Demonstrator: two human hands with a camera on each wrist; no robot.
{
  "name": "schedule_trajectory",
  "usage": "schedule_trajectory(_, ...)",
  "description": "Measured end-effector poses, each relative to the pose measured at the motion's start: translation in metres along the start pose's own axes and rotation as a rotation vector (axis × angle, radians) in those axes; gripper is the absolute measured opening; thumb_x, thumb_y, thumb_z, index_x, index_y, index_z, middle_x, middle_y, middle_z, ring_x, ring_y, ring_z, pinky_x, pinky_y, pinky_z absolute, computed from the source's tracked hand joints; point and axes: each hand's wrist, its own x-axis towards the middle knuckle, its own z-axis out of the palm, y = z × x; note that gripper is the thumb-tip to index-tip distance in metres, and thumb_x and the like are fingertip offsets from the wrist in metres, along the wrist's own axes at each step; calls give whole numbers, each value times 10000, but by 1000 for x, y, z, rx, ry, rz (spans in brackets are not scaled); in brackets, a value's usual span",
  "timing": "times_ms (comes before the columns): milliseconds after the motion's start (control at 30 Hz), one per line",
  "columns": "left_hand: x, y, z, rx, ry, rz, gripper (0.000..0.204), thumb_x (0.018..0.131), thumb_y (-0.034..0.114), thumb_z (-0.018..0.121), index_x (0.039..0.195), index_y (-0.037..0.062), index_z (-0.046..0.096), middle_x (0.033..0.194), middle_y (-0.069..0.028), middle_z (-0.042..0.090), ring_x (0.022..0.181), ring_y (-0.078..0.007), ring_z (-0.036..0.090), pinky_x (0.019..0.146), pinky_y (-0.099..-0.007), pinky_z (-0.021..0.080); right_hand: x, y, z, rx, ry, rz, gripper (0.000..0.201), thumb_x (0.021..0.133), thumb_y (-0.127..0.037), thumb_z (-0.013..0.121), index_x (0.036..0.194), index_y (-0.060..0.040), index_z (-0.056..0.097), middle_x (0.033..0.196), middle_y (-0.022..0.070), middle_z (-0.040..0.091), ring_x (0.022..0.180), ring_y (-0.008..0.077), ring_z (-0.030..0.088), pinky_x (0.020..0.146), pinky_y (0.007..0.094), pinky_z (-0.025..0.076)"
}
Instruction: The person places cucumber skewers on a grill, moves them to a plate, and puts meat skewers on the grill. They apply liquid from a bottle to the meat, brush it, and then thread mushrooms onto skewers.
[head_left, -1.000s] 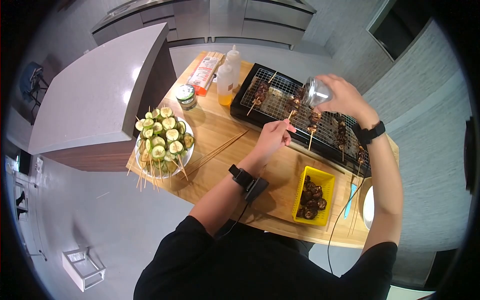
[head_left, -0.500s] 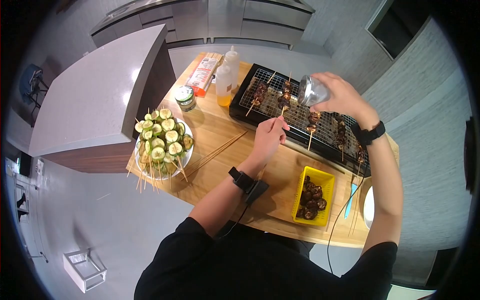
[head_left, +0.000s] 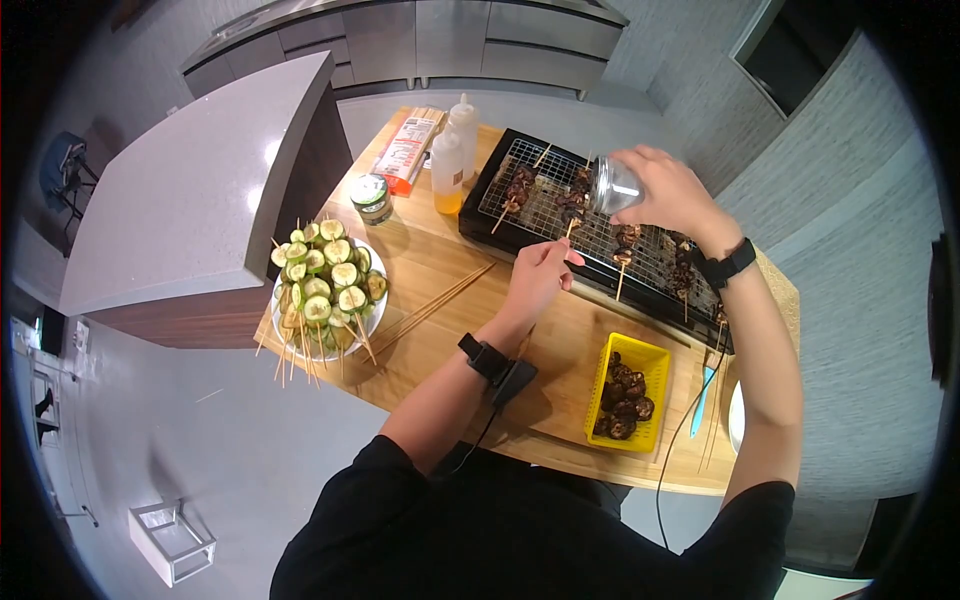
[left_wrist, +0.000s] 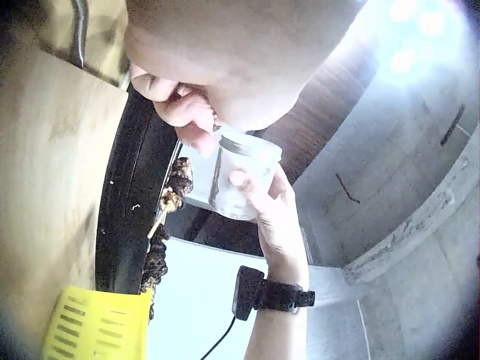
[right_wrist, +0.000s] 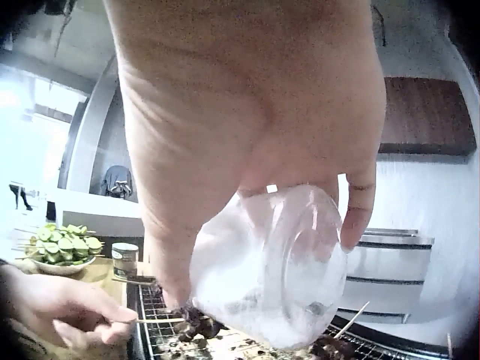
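My left hand (head_left: 538, 280) pinches the bare stick end of a skewer (head_left: 572, 205) threaded with dark, browned pieces, at the grill's near edge. My right hand (head_left: 668, 195) grips a clear jar (head_left: 617, 187), tipped sideways with its mouth toward that skewer. From the right wrist view, fingers and thumb wrap around the jar (right_wrist: 277, 270), and the held stick (right_wrist: 159, 321) runs from the left hand beneath it. The black grill (head_left: 480, 222) has a wire rack with several other dark skewers, one of them (head_left: 626, 245) just right of the held one.
A plate (head_left: 378, 300) piled with zucchini skewers stands left, near loose sticks (head_left: 440, 300). Behind are a lidded jar (head_left: 371, 198), squeeze bottles (head_left: 447, 172) and a skewer packet (head_left: 408, 150). A yellow basket (head_left: 655, 385) of dark mushrooms and a blue-handled brush (head_left: 702, 402) lie nearer.
The right hand has carried the tilted jar a little to the left, over the held skewer. The left hand has shifted slightly left with the skewer, which has changed its angle.
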Motion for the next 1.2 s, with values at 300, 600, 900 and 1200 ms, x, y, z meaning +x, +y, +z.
schedule_trajectory(300, -1, 5, -1, 4, -12, -68, 536, 1051, 447, 574, 806, 1, 743, 579, 2, 547, 553, -76, 525, 538, -227, 355, 8, 11, 0, -74, 112, 68, 811, 666, -344, 883, 1367, -66, 586, 1275, 212, 639, 1203, 406, 610, 1012, 454, 506)
schedule_trajectory(600, -12, 24, 0, 265, -235, -188, 544, 1011, 522, 618, 905, 11, 771, 617, -11, 596, 556, -50, 525, 518, -203, 329, -31, 23, -20, 81, 119, 88, 831, 688, -394, 876, 1388, -60, 575, 1339, 207, 631, 1258, 402, 594, 1040, 448, 498)
schedule_trajectory(900, -8, 8, 11, 298, -376, -195, 357, 1038, 351, 599, 1161, 45, 736, 703, -18, 632, 579, -40, 537, 528, -185, 351, -100, 30, -17, 146, 19, 96, 846, 690, -399, 881, 1398, -56, 569, 1334, 258, 621, 1263, 417, 585, 1060, 449, 490)
schedule_trajectory(1200, 3, -6, 38, 344, -460, -233, 317, 1045, 331, 598, 1032, 44, 732, 702, -16, 630, 605, -58, 581, 520, -209, 369, -107, 31, -3, 117, 20, 110, 833, 669, -379, 886, 1364, -30, 586, 1311, 234, 638, 1247, 408, 600, 1050, 457, 498)
